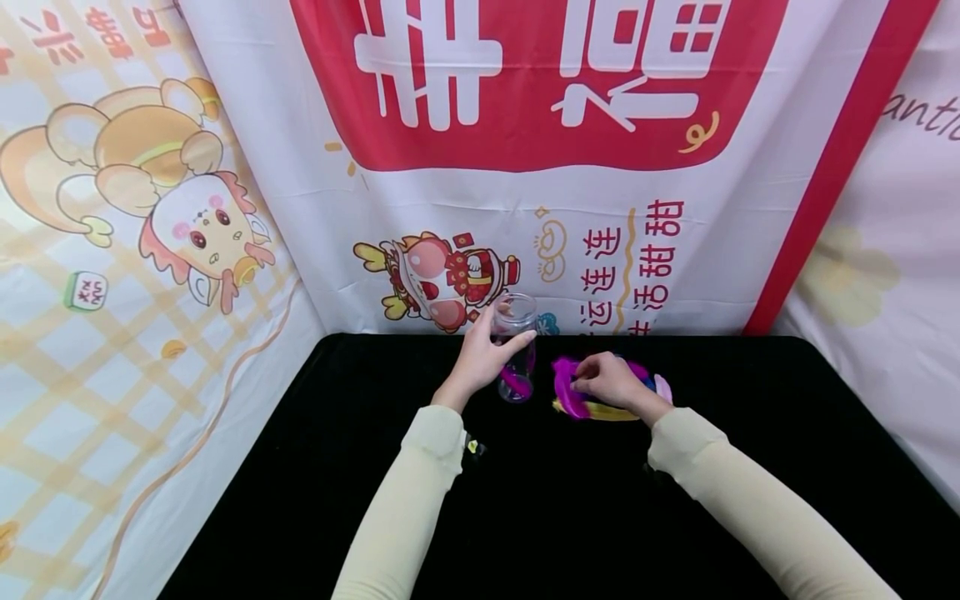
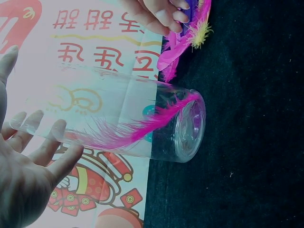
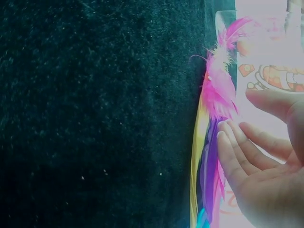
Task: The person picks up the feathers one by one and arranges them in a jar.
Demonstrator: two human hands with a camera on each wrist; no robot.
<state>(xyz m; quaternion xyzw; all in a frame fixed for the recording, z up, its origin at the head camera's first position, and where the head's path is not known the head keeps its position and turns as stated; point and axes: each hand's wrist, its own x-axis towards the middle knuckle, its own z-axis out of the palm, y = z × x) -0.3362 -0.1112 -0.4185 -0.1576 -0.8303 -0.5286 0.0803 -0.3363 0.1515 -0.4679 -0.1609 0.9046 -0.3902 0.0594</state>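
Note:
My left hand (image 1: 477, 357) grips a clear jar (image 1: 520, 357) around its upper part, thumb on the near side and fingers behind. The jar stands upright on the black table. Inside it, low down, a magenta feather (image 2: 142, 128) leans against the wall. To the right, my right hand (image 1: 611, 379) is over a loose pile of coloured feathers. Its fingertips touch a purple feather (image 3: 209, 166) in the right wrist view, with the thumb held apart. A magenta feather (image 1: 567, 388) and a yellow feather (image 1: 609, 412) lie in the same pile, partly hidden by the hand.
The table (image 1: 570, 517) is covered in black cloth. Just behind its back edge hangs a white and red printed banner (image 1: 465, 200), close to the jar. A patterned cloth (image 1: 112, 350) hangs along the left side. A pale lilac feather (image 1: 663, 388) lies at the pile's right end.

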